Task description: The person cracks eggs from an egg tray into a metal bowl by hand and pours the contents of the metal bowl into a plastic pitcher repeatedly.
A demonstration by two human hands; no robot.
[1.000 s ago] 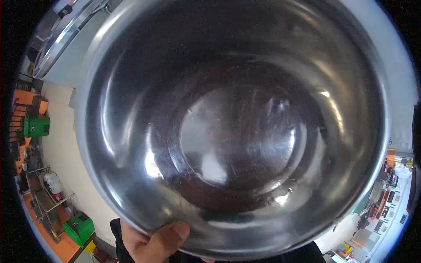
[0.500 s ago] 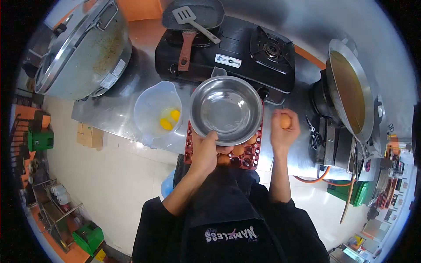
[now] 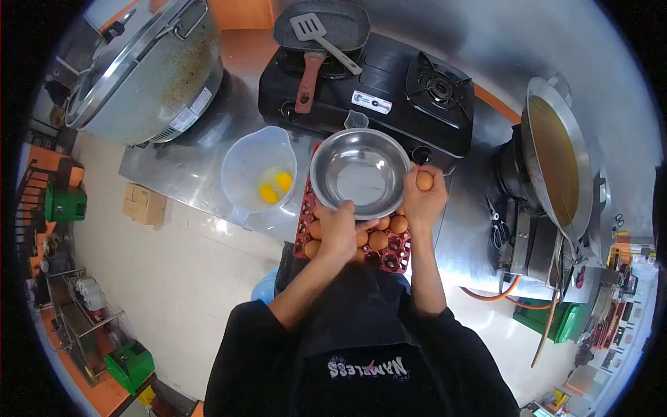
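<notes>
At far left, a large pot (image 3: 167, 83) stands on the bench (image 3: 465, 233). To its right, a translucent jug (image 3: 240, 163) contains egg yolks (image 3: 269, 194).

The grip of the left hand (image 3: 337, 233) is pinching the near edge of the metal bowl (image 3: 328, 170), thumb over the rim; the fingers beneath are partly hidden. The bowl is positioned above the egg tray (image 3: 394, 261), near side of the black stove (image 3: 382, 76).

The grip of the right hand (image 3: 425, 203) is closed around an egg (image 3: 424, 181). This hand has moved in from the right to the bowl's right rim, removing the previous gap. Result: both hands are at the bowl, with the held egg just beside its rim. Contact between egg and rim cannot be confirmed.

Further right are scissors (image 3: 497, 228) and a wok (image 3: 538, 142) containing brown liquid.
</notes>
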